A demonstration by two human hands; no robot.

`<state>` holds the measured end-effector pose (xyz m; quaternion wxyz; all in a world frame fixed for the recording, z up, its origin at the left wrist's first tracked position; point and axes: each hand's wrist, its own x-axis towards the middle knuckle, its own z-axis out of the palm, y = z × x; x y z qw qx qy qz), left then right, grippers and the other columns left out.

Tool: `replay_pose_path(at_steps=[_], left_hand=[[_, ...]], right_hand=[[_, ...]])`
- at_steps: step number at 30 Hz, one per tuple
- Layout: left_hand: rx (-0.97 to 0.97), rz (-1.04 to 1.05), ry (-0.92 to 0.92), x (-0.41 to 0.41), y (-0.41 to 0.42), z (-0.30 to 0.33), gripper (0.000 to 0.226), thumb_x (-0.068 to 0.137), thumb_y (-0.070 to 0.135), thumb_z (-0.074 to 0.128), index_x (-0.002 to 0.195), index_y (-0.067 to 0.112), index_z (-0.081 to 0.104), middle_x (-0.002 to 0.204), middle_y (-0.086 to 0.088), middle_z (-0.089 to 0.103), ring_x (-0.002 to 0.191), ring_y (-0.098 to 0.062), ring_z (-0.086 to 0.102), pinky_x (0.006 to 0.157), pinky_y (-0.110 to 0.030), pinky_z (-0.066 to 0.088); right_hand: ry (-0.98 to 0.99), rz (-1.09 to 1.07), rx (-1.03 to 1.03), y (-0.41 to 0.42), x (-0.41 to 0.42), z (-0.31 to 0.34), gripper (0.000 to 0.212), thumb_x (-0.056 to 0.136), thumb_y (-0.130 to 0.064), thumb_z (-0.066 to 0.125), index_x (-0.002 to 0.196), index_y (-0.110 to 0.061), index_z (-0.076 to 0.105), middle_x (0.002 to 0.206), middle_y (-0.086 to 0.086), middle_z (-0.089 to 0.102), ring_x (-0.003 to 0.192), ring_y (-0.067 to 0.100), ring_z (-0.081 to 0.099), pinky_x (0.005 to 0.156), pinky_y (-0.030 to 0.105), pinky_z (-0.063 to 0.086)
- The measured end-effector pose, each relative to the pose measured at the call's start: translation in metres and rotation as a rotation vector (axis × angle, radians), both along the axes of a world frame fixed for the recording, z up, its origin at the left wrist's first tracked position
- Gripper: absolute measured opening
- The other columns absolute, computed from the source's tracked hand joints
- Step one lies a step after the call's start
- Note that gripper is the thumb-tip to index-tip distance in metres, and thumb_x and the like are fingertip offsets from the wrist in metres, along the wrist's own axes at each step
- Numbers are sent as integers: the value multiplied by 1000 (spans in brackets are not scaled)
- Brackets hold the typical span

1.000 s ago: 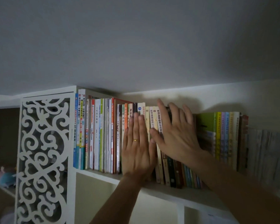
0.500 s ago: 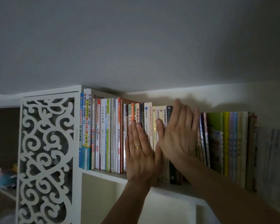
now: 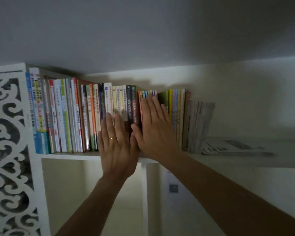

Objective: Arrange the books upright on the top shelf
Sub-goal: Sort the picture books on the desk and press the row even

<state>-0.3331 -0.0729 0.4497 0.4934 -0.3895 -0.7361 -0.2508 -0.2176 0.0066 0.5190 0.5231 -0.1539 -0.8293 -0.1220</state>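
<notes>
Now both hands are pressing flat against the spines of the row of thin, many-coloured paperback books [image 3: 99, 116] standing on the white top shelf board [image 3: 70, 156]. The left hand [image 3: 117, 147], wearing a gold ring [image 3: 113, 138], is lying with fingers straight and close together over the pale cream spines near the middle of the row; half a second ago it was resting on much the same books, though the whole view is sitting further left now. The right hand [image 3: 156, 130] is lying just beside it, thumb touching the left hand's edge, fingers straight and slightly spread over the small pastel-topped books [image 3: 147, 93]. Earlier those small books were leaning, dark spines slanting under the palm; now they are standing upright, and the two dark spines with white lettering [image 3: 132, 103] are showing plainly between the hands. Neither hand is curling round anything. To the right, green and yellow books [image 3: 170, 103] are standing upright, grey booklets [image 3: 199, 126] are leaning, and some flat papers [image 3: 232, 147] are lying blurred on the shelf. The white carved fretwork panel [image 3: 8, 150] is filling the left edge.
</notes>
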Motion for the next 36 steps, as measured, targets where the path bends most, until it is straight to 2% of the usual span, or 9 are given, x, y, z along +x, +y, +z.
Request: replay_pose_path(at_steps=[3, 8, 12, 15, 21, 27, 30, 33, 36], left_hand=[[183, -228, -93, 41, 4, 8, 71, 108, 46, 33, 163, 6, 12, 170, -20, 5, 159, -33, 2, 127, -57, 13], [111, -372, -57, 105, 22, 0, 68, 107, 48, 37, 163, 13, 20, 170, -15, 11, 159, -30, 7, 126, -56, 15], [69, -469, 17, 151, 41, -23, 66, 104, 38, 49, 159, 6, 30, 168, -19, 20, 157, -34, 16, 121, -60, 25], [28, -553, 5, 186, 52, -47, 63, 104, 37, 52, 157, 7, 36, 165, -18, 26, 156, -33, 20, 122, -57, 25], [-225, -643, -66, 253, 73, -125, 58, 105, 40, 49, 155, 11, 41, 162, -17, 34, 151, -36, 32, 122, -55, 24], [-482, -721, -83, 327, 109, -226, 57, 107, 45, 41, 156, 15, 41, 161, -20, 36, 143, -42, 40, 121, -54, 26], [-581, -759, -141, 364, 128, -280, 57, 106, 45, 42, 154, 16, 43, 159, -21, 39, 140, -44, 42, 121, -54, 27], [-693, -759, -220, 395, 140, -327, 56, 104, 44, 45, 152, 15, 47, 155, -22, 43, 136, -45, 47, 118, -54, 31], [-808, -722, -326, 413, 149, -364, 56, 101, 44, 44, 147, 12, 52, 147, -26, 50, 127, -47, 52, 112, -55, 40]], right_hand=[[35, -1, -18, 8, 37, -14, 68, 103, -46, 36, 159, -8, 24, 166, 16, 24, 156, 29, 15, 127, 49, 17], [62, -75, -107, 34, 106, -47, 61, 104, -44, 39, 152, -6, 37, 158, 15, 41, 150, 29, 33, 122, 49, 29], [85, -160, -175, 58, 166, -74, 58, 102, -42, 45, 150, -9, 40, 157, 11, 42, 150, 28, 32, 123, 47, 27], [125, -210, -233, 72, 218, -96, 57, 101, -43, 47, 148, -12, 42, 154, 9, 46, 148, 26, 35, 122, 44, 29], [50, -350, -384, 83, 320, -184, 55, 101, -44, 48, 144, -10, 47, 151, 12, 49, 145, 31, 39, 118, 47, 35], [-126, -548, -631, 81, 431, -319, 59, 102, -45, 48, 147, -7, 45, 153, 17, 47, 147, 36, 35, 120, 48, 30], [-182, -657, -820, 70, 488, -396, 64, 101, -48, 46, 148, -4, 43, 152, 21, 46, 144, 39, 38, 117, 53, 35], [-204, -737, -1095, 57, 531, -453, 70, 99, -56, 40, 150, -9, 40, 156, 16, 41, 147, 34, 34, 118, 51, 33], [-143, -816, -1270, 48, 572, -494, 62, 98, -48, 58, 145, -10, 45, 148, 13, 49, 139, 31, 45, 112, 44, 42]])
